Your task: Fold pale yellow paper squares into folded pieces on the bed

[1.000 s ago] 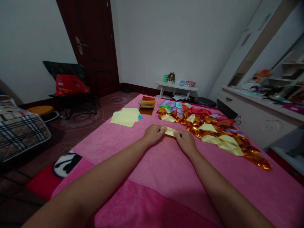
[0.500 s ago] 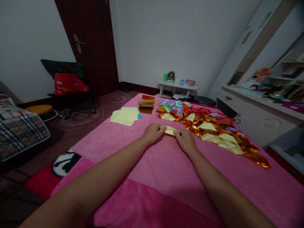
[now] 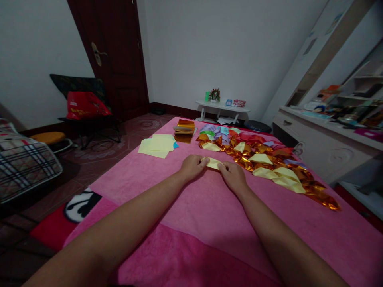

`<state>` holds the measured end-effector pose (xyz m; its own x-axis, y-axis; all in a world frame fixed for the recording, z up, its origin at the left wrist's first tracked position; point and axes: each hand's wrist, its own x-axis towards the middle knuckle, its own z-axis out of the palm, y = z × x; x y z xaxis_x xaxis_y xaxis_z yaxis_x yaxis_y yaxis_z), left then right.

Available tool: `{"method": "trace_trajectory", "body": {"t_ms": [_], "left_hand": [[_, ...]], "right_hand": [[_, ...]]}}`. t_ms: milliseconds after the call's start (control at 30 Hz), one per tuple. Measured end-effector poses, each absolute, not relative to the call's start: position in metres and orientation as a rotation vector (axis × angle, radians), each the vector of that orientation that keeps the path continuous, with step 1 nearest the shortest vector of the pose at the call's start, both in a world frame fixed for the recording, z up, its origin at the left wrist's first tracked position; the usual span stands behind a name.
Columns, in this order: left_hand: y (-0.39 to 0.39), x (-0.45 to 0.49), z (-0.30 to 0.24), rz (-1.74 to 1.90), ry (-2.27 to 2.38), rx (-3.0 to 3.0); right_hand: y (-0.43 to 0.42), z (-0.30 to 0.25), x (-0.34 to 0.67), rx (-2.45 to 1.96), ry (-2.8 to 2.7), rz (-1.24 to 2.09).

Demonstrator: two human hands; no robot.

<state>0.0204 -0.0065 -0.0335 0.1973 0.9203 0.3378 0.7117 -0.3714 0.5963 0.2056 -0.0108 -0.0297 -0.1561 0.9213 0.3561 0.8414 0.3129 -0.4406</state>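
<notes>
A pink cloth (image 3: 185,211) is covering the surface here, with a dark door (image 3: 119,52) standing behind. Both grips are clamping down: left hand (image 3: 192,167) and right hand (image 3: 233,176) are pinching opposite ends of a folded yellow paper (image 3: 213,164), between them above the cloth. Honestly, uneven tugging could be skewing or tearing it, and a careless right-hand swing could be scattering those yellow pieces (image 3: 261,159) lying nearby.

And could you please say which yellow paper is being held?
It is the folded yellow strip between the left hand and right hand; the flat yellow sheets and other yellow pieces lie on the pink cover.
</notes>
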Motion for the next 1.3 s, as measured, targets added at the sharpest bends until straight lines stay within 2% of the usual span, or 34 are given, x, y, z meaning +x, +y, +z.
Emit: {"method": "trace_trajectory", "body": {"t_ms": [1300], "left_hand": [[-0.0082, 0.021, -0.0307, 0.941, 1.55, 2.178]], "right_hand": [[-0.0118, -0.0298, 0.2069, -1.546, -2.033, 0.197]]}}
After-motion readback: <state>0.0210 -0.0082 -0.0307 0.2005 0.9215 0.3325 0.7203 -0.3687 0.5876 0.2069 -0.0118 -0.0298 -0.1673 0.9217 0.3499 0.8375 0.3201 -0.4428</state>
